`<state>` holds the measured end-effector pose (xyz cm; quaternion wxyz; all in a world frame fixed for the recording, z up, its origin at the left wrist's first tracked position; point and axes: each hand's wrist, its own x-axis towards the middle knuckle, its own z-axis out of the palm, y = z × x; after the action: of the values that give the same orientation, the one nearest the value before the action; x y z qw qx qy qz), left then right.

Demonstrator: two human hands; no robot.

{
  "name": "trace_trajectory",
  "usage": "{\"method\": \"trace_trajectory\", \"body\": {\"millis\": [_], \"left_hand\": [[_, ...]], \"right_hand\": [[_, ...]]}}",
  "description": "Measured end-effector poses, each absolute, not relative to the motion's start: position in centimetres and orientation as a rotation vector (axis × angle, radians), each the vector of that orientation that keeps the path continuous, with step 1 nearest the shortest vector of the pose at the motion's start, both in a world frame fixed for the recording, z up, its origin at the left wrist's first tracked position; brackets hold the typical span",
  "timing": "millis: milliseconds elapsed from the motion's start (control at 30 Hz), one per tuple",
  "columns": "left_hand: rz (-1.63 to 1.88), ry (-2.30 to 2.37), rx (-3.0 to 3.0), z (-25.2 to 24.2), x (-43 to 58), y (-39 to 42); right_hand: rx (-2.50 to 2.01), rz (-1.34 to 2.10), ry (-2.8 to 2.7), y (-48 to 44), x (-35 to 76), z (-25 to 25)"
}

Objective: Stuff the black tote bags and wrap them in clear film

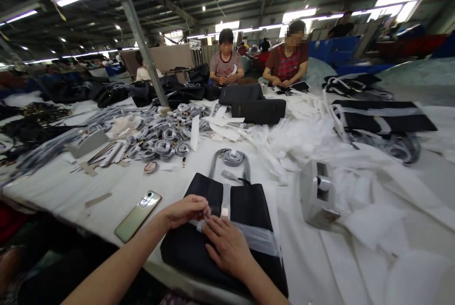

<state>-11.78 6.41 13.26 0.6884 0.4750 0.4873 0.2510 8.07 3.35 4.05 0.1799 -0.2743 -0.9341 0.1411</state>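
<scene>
A black handbag (199, 255) lies flat in front of me at the table's edge. A pale translucent wrapping strip (256, 237) crosses it sideways, and another runs down its middle to a small whitish square (224, 212). Above the bag's left side, my left hand (188, 211) has its fingertips pinched together; whatever is between them is too small to make out. My right hand (227, 244) rests flat on the bag, fingers stretched toward the left fingertips. Beyond the bag's top lie its grey-wrapped handle and a coiled strap (232, 158).
A phone (138, 216) lies left of the bag, and a grey tape dispenser (319, 193) stands to the right. Coiled straps (165, 139) are heaped further back, with white foam sheets (377, 219) at right. Two people sit across the table near stacked black bags (261, 111).
</scene>
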Motion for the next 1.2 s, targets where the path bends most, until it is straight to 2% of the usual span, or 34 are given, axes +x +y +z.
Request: {"method": "trace_trajectory", "body": {"millis": [133,433,800,1033,1200], "left_hand": [[0.43,1.085,1.028,12.2,-15.5,5.1],[0.233,1.04,1.131,12.3,-15.4,6.4],[-0.047,1.561,1.4,9.1,-13.3,7.6],[-0.026,1.731,1.618,9.4,-12.6,7.1],[0.007,1.764,1.668,9.0,-12.4,7.2]], "right_hand": [[-0.782,0.378,-2.633,3.5,7.8,4.1],[-0.799,0.387,-2.671,3.3,7.6,4.7],[-0.788,0.344,-2.692,3.5,7.5,4.5],[-0.866,0.349,-2.622,3.3,7.7,3.7],[-0.732,0.374,-2.67,3.2,7.9,3.9]]}}
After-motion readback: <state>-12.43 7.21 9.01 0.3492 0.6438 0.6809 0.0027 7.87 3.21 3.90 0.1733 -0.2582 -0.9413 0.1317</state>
